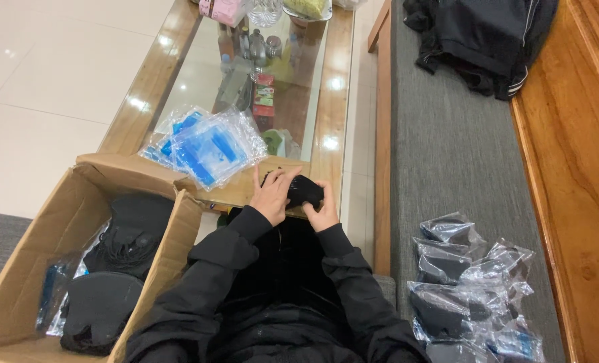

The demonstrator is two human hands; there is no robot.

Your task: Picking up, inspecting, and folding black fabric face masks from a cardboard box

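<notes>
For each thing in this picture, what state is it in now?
cardboard box: open, flaps up
black item: held in both hands
left hand: gripping black item
right hand: gripping black item
empty clear bags: stacked on table
bagged black items: piled on bench

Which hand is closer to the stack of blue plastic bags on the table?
Left. The left hand holds the black item just below the stack of blue plastic bags; the right hand grips its far side, farther away.
</notes>
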